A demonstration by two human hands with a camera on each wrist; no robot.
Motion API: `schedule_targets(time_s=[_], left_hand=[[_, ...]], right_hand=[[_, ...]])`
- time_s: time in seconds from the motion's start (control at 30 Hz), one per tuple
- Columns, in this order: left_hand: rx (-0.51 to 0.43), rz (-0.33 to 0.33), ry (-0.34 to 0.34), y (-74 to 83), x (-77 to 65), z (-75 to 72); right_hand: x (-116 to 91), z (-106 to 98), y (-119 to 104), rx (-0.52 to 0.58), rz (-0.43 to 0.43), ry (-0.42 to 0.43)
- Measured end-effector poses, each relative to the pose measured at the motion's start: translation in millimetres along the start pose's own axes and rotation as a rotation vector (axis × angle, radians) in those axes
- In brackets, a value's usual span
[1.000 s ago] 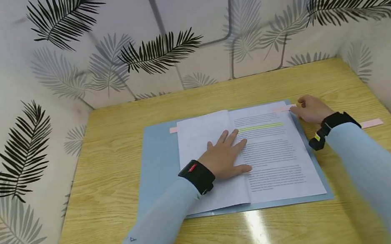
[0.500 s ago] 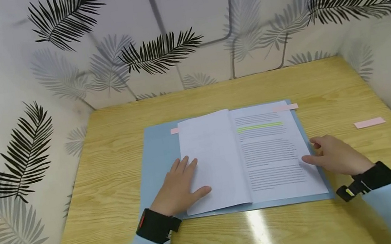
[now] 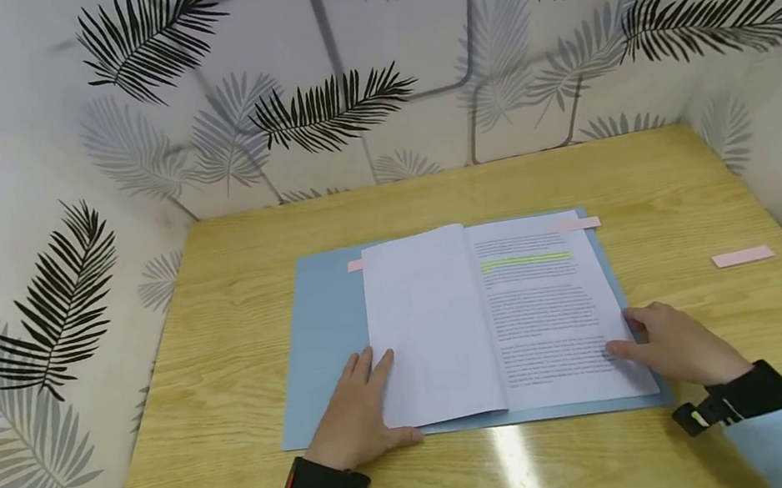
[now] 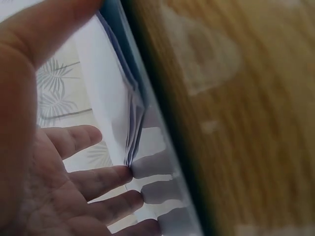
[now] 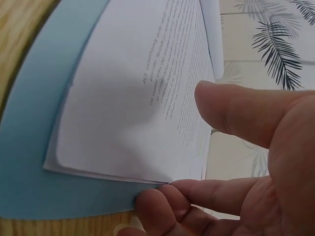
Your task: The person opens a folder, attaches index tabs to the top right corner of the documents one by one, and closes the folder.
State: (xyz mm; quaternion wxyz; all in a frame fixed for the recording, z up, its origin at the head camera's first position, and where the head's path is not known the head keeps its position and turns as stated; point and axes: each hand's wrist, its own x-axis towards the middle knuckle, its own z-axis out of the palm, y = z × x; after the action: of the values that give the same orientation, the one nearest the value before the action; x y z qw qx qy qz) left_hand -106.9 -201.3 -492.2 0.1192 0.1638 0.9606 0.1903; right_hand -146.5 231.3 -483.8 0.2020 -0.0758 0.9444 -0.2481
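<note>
A blue folder (image 3: 325, 313) lies open on the wooden table, with a stack of white sheets in it. The turned left sheet (image 3: 429, 323) is blank; the printed right page (image 3: 547, 322) bears a green highlighted line (image 3: 526, 261). A pink sticky tab (image 3: 578, 224) juts from the right page's top edge. My left hand (image 3: 356, 414) rests at the left sheet's lower-left edge, its fingers fairly straight. At the right edge, my right hand (image 3: 682, 344) touches the sheets with its fingertips (image 5: 172, 191), while its thumb (image 5: 231, 105) stands off the page.
Another pink tab (image 3: 355, 266) pokes out at the upper left of the sheets. One loose pink strip (image 3: 742, 256) lies on the table (image 3: 228, 369) at the right. A leaf-patterned curtain (image 3: 412, 131) surrounds the table's back and sides.
My left hand has moved from the middle of the pages to the lower-left edge. My right hand has left the pink tab and come down along the right edge.
</note>
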Motion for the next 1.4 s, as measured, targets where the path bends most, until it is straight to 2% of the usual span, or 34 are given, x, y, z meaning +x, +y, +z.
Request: schedule_targets(time_s=[0.33,0.63,0.7,0.77,0.93,1.03,1.23,1.4], left_hand=[[0.015,0.007,0.0,-4.9,-0.3,7.6],[0.003,0.004,0.007,-7.3,0.1,7.3],[-0.001,0.003,0.01,-7.6,-0.6,7.9],[-0.005,-0.001,0.011,-6.6,-0.2,7.0],[-0.019,-0.029,0.001,-5.5,0.4,5.7],[-0.025,-0.042,-0.009,-5.8,-0.2,5.1],[-0.041,-0.043,-0.012,-5.7,-0.5,3.3],[-0.03,-0.047,-0.018,-6.5,-0.2,4.4]], right_hand=[[-6.4,2.0,-0.7,0.089,0.039,0.035],[-3.5,3.5,-1.8,0.165,0.009,0.155],[-4.3,1.8,-4.5,0.211,-0.007,0.183],[-5.1,-0.4,-6.7,0.321,-0.02,0.196],[-5.1,-5.2,-10.1,0.699,-0.063,0.133],[-2.4,-5.7,-9.4,0.837,-0.073,0.076],[0.7,-0.6,-7.5,0.922,-0.043,0.029],[3.8,3.8,-16.4,0.926,-0.068,-0.045]])
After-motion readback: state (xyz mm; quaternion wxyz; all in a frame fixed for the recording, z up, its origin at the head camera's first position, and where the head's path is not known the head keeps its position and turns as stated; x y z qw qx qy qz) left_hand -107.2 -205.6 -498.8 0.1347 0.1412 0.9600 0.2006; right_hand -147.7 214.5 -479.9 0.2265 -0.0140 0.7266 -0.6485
